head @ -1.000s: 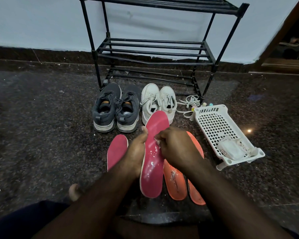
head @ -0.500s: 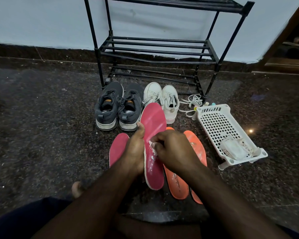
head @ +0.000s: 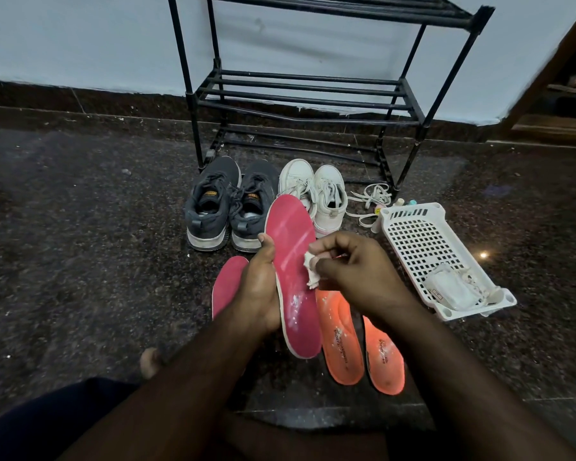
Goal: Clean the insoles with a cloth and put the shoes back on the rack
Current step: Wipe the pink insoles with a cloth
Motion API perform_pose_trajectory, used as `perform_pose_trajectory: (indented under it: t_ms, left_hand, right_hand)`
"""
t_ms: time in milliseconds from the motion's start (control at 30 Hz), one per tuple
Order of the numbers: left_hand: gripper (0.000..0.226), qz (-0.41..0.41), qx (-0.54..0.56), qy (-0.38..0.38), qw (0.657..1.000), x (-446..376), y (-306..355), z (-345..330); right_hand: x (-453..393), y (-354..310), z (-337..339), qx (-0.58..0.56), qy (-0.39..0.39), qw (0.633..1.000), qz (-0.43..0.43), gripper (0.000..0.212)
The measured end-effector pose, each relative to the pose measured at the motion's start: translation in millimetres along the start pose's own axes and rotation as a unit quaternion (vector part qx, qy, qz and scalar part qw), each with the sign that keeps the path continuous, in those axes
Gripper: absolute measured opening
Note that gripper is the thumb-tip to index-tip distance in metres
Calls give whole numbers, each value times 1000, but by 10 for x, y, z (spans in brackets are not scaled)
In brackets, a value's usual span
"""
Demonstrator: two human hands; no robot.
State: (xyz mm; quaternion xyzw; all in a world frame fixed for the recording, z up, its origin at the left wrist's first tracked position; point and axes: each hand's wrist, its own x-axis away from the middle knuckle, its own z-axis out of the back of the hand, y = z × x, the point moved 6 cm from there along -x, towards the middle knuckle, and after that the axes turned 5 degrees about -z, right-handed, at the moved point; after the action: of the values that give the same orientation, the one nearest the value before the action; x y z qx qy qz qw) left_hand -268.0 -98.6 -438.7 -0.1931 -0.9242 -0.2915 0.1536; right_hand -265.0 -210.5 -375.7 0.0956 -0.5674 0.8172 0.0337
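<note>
Left hand (head: 258, 291) grasping the pink insole (head: 295, 277) by its edge, right hand (head: 353, 271) pinching a white cloth (head: 311, 272) against it, second pink insole (head: 226, 284) and two orange insoles (head: 363, 347) lying below the hands, grey shoes (head: 228, 207) and white shoes (head: 316, 191) beyond, rack (head: 306, 91) behind them, basket (head: 426, 247) right of the right hand, holding perhaps a pouch.

The rack (head: 313, 94) runs off the top edge, so its top shelf is cut. In front of it, the held insole (head: 293, 277) covers the heel of one white shoe (head: 296, 184), and the left hand (head: 258, 294) hides that insole's left rim. The cloth (head: 311, 272) is mostly buried in the right hand (head: 356, 277). Right of the rack, small bottles (head: 404, 202) behind the basket (head: 413, 211) are too small to read, as is the packet (head: 449, 291) inside it
</note>
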Motion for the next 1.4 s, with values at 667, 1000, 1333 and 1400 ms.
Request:
perform_pose_trajectory:
  t_ms: [667,1000,1333,1400]
  left_hand:
    - [95,15,-27,67,997,-101,28,177]
    - [87,-10,-8,58,998,-121,125,173]
    - [86,-34,42,78,996,-173,222,253]
    - [83,-45,46,69,996,-168,249,246]
  right_hand:
    - [167,-178,-411,321,-36,935,142,17]
    - [168,-99,-452,332,-30,934,128,20]
    - [228,-105,-431,256,-40,961,93,16]
    - [230,-122,-390,228,-25,968,98,15]
